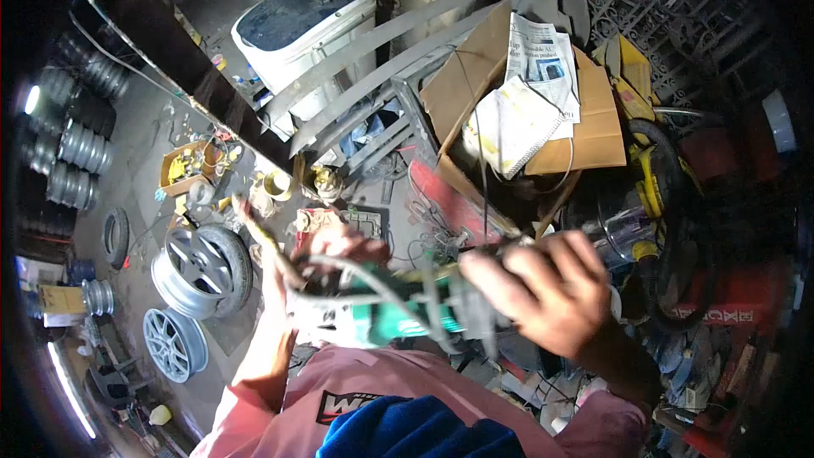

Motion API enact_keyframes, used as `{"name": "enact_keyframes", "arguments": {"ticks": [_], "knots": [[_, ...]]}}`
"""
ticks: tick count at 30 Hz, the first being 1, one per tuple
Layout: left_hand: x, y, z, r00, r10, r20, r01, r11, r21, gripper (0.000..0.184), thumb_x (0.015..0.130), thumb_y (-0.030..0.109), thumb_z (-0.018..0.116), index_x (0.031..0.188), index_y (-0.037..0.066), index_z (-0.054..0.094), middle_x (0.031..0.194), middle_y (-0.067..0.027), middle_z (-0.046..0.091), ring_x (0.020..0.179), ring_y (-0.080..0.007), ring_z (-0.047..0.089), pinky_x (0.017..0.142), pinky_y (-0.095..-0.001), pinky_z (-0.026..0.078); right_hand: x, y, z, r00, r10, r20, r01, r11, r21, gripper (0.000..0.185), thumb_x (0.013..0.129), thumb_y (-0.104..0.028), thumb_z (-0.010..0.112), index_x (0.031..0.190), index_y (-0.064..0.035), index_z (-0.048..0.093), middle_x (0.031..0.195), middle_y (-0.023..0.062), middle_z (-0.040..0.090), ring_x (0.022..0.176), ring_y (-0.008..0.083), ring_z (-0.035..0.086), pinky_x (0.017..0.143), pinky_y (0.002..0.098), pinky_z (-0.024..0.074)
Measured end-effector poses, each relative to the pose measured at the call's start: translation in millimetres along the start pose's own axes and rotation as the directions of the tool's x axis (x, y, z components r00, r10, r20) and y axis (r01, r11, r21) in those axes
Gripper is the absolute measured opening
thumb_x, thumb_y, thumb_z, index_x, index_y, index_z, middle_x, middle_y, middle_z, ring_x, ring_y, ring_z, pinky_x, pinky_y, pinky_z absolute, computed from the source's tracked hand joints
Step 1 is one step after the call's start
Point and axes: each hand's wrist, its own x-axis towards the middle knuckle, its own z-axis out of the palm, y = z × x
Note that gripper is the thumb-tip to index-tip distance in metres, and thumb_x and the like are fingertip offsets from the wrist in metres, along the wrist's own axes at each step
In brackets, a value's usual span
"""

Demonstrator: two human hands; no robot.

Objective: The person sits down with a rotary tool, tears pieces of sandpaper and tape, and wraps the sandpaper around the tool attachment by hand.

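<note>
A green power tool (407, 315) with grey and black parts lies across my front, blurred by motion, so its exact kind is unclear. My right hand (551, 293) wraps its fingers around the dark right end. At the pale left end, my left hand (343, 242) curls round the tool, though smear hides much of its grip. A grey cord (373, 284) loops in front of the green body. Below the tool are my pink shirt (280, 390) and a blue cloth-like thing (420, 432).
An open cardboard box (593, 148) holds newspaper (538, 55) and a notebook (513, 123). Metal bars (381, 42) slant past a white tub (305, 30). Wheel rims (174, 343) and a tyre (229, 267) lie left on the floor. A yellow-and-black machine with a hose (670, 170) stands right.
</note>
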Motion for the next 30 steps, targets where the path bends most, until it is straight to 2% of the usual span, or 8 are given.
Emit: {"name": "enact_keyframes", "arguments": {"ticks": [7, 8, 10, 15, 19, 22, 26, 30], "knots": [[-74, 54, 22, 0.982, -0.161, -0.103, 0.138, 0.971, -0.196, 0.103, 0.098, 0.082, 0.03, 0.113, -0.012, 0.069, 0.101, -0.0231, 0.075, 0.078, -0.0255, 0.072, 0.067, -0.0354, 0.06, 63, -74, 99, 0.955, -0.168, 0.244, 0.08, 0.94, 0.332, 0.068, 0.087, -0.014, 0.064, 0.153, -0.0186, 0.049, 0.131, 0.0128, 0.061, 0.102, 0.0302, 0.066, 0.1, 0.0522, 0.0486], [-70, 62, 5, 0.956, -0.159, 0.247, 0.215, 0.952, -0.218, 0.095, 0.099, 0.08, 0.032, 0.114, -0.006, 0.071, 0.102, -0.0249, 0.074, 0.079, -0.024, 0.072, 0.067, -0.0365, 0.06, 69, -83, 111, 0.954, -0.173, 0.244, 0.068, 0.92, 0.386, 0.07, 0.085, -0.012, 0.066, 0.154, -0.0168, 0.048, 0.131, 0.0138, 0.061, 0.103, 0.0302, 0.066, 0.1, 0.0513, 0.0489], [-73, 75, -21, 0.999, -0.032, 0.044, 0.023, 0.981, 0.19, 0.095, 0.101, 0.078, 0.03, 0.118, -0.007, 0.069, 0.108, -0.0275, 0.073, 0.084, -0.0261, 0.073, 0.073, -0.0367, 0.06, 85, -106, 121, 0.94, -0.161, 0.3, -0.019, 0.855, 0.518, 0.078, 0.079, -0.006, 0.07, 0.153, -0.0124, 0.047, 0.133, 0.0153, 0.06, 0.107, 0.032, 0.065, 0.1, 0.0506, 0.0491], [-95, 132, -70, 0.985, -0.172, 0.006, 0.169, 0.96, -0.225, 0.105, 0.097, 0.083, 0.031, 0.118, -0.014, 0.066, 0.115, -0.0247, 0.072, 0.102, -0.0347, 0.071, 0.099, -0.0415, 0.055, 135, -164, 145, 0.858, -0.189, 0.478, -0.169, 0.775, 0.609, 0.098, 0.07, -0.011, 0.082, 0.157, -0.0156, 0.036, 0.149, 0.0232, 0.051, 0.132, 0.0455, 0.052, 0.111, 0.0536, 0.0413], [-123, 151, -114, 0.984, -0.178, 0.019, 0.178, 0.959, -0.22, 0.098, 0.099, 0.08, 0.032, 0.129, -0.008, 0.065, 0.116, -0.021, 0.074, 0.1, -0.0272, 0.074, 0.093, -0.0388, 0.059, 181, -208, 168, 0.809, -0.309, 0.5, -0.145, 0.719, 0.68, 0.092, 0.067, -0.015, 0.085, 0.149, -0.0119, 0.043, 0.141, 0.0213, 0.057, 0.126, 0.042, 0.059, 0.106, 0.0506, 0.0458], [-134, 139, -175, 0.93, -0.066, 0.361, 0.287, 0.744, -0.603, 0.097, 0.097, 0.08, 0.041, 0.126, -0.009, 0.066, 0.108, -0.0197, 0.076, 0.086, -0.0253, 0.076, 0.079, -0.0371, 0.063, 193, -241, 193, 0.817, -0.361, 0.449, -0.086, 0.694, 0.715, 0.087, 0.067, -0.024, 0.087, 0.143, -0.0084, 0.047, 0.131, 0.0188, 0.062, 0.118, 0.0406, 0.064, 0.096, 0.0495, 0.0518], [-164, 155, -207, 0.981, -0.189, 0.049, 0.184, 0.809, -0.559, 0.1, 0.096, 0.083, 0.037, 0.133, -0.007, 0.062, 0.126, -0.0206, 0.071, 0.113, -0.0316, 0.068, 0.103, -0.0451, 0.052, 234, -290, 210, 0.774, -0.427, 0.467, -0.135, 0.61, 0.781, 0.095, 0.061, -0.044, 0.09, 0.138, -0.0057, 0.051, 0.121, 0.0193, 0.067, 0.107, 0.0422, 0.068, 0.09, 0.0495, 0.055], [-177, 164, -249, 0.944, -0.219, -0.246, 0.043, 0.822, -0.567, 0.081, 0.096, 0.081, 0.043, 0.134, 0.012, 0.064, 0.126, -0.0099, 0.069, 0.12, -0.0266, 0.064, 0.103, -0.0495, 0.05, 278, -339, 219, 0.687, -0.463, 0.56, -0.203, 0.618, 0.759, 0.086, 0.059, -0.032, 0.09, 0.133, -0.0044, 0.056, 0.115, 0.0183, 0.07, 0.105, 0.0408, 0.07, 0.089, 0.0443, 0.0573]]}}
